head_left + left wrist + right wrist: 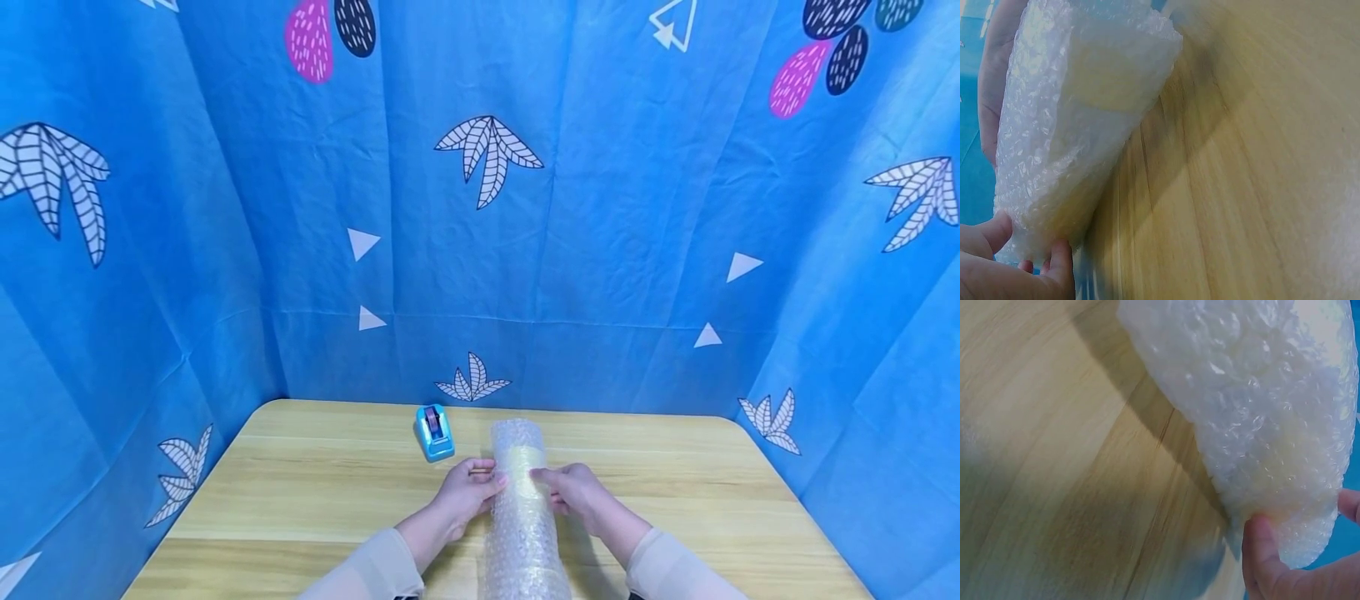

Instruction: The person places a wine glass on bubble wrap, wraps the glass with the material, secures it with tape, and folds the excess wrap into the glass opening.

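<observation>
A long, roughly cylindrical bubble-wrap roll [522, 533] lies lengthwise between both hands, its near end cut off by the bottom of the head view. Pale yellow bands show on it, one of them close to the hands. My left hand [468, 496] grips its left side near the far end, thumb on the upper surface. From the right, my right hand [576, 492] holds it at about the same level, thumb also on top. In the left wrist view the bubble wrap [1085, 112] widens towards its near end. Fingertips [1261, 534] press into the wrap in the right wrist view.
A blue tape dispenser [435, 433] stands on the wooden table [337, 475], left of the roll's far end and near the back edge. Blue patterned cloth [600, 208] hangs behind the table and along both sides.
</observation>
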The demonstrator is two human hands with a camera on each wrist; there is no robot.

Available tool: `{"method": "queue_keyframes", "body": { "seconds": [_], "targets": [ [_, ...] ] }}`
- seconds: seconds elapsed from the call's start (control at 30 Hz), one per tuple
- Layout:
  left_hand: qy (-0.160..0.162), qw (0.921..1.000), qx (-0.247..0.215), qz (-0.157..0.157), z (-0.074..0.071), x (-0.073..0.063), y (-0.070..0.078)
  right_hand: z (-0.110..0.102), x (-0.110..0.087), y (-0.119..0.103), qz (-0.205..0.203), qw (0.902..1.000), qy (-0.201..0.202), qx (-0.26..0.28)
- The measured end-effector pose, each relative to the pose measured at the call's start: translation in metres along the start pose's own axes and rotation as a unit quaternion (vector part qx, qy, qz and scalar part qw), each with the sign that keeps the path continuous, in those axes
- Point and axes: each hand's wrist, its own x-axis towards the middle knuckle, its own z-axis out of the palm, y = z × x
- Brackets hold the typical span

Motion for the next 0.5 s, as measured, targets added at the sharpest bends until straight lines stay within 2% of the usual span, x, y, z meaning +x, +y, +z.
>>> {"method": "queue_keyframes", "body": {
  "seconds": [0.27, 0.5],
  "targets": [
    [0.0, 0.9999, 0.015, -0.005, 0.0011, 0.0039, -0.0012, -0.001, -0.0001, 0.0003, 0.0, 1.0, 0.007, 0.006],
    [0.001, 0.9999, 0.016, -0.002, 0.0026, 0.0043, -0.0032, -0.0012, -0.0012, -0.0005, -0.007, 0.9999, 0.002, -0.009]
  ]
}}
